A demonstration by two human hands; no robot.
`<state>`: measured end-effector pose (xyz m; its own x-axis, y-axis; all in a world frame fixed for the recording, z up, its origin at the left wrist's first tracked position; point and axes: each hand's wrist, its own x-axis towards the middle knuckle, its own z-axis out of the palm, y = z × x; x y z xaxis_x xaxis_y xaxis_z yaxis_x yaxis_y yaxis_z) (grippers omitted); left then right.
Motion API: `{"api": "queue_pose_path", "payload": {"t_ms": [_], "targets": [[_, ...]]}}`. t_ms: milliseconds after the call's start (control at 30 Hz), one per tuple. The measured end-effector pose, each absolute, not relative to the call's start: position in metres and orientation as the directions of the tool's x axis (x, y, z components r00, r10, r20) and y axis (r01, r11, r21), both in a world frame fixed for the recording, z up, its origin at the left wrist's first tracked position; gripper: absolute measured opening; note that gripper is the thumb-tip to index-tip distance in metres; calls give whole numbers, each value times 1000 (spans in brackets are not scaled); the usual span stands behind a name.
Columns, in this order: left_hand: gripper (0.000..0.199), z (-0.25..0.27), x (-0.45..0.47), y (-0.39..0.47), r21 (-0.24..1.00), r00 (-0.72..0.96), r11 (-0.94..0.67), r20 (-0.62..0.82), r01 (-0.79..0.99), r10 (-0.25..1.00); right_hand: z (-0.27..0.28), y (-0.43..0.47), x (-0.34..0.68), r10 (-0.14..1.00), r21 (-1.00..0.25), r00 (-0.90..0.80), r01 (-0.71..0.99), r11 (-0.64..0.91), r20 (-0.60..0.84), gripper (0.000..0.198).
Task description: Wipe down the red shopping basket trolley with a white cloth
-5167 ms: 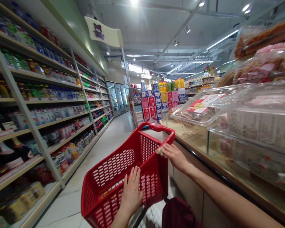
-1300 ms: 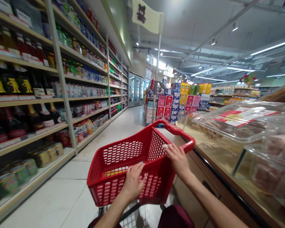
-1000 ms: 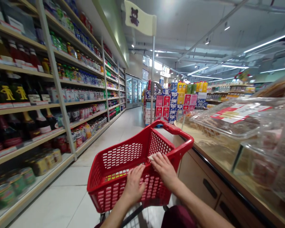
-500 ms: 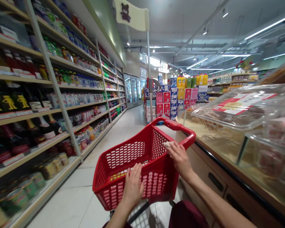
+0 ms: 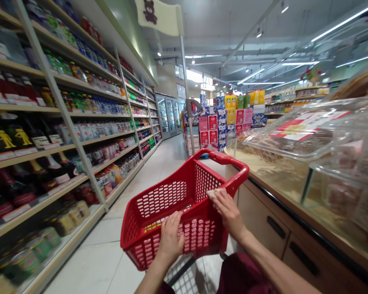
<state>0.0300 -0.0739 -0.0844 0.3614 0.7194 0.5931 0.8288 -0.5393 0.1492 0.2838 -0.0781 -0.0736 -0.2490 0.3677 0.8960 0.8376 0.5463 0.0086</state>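
Note:
A red plastic shopping cart (image 5: 190, 237) with perforated walls stands sideways in front of me. My left hand (image 5: 171, 239) lies over the rim of its near side, fingers hooked over the edge and thumb outside. Farther right, near the cart's red handle (image 5: 237, 181), my right hand (image 5: 228, 212) presses a crumpled off-white cloth or tissue (image 5: 214, 192) against the rim; most of it sits under the fingers. Inside the basket, yellow markings (image 5: 151, 227) show at the bottom, partly covered by the near wall.
Shelves of bottles and cans (image 5: 98, 134) line the left. A counter (image 5: 260, 228) with clear plastic food boxes (image 5: 297, 130) runs close along the right. Stacked drink cartons (image 5: 213, 130) stand ahead, near a pole (image 5: 184, 73) with a bear flag. Tiled floor (image 5: 110, 241) lies between.
My view has shifted slightly to the right, so shelves, pole and counter appear farther left. My right hand and the cloth have slid a little leftward along the rim; the left hand keeps its hold.

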Motion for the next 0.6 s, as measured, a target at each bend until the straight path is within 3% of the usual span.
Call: {"api": "queue_pose_path", "payload": {"t_ms": [133, 333, 500, 600], "targets": [[62, -81, 24, -75, 116, 427, -575, 556, 810, 713, -105, -96, 282, 444, 132, -492, 767, 628, 749, 33], [62, -84, -24, -85, 146, 256, -416, 595, 897, 762, -69, -92, 221, 329, 62, -393, 717, 695, 859, 34], [62, -103, -83, -107, 208, 92, -258, 582, 944, 808, -98, -91, 162, 264, 125, -509, 608, 784, 819, 27], [62, -112, -108, -117, 261, 56, -241, 561, 935, 826, -104, -100, 119, 255, 120, -559, 548, 828, 789, 26]]}}
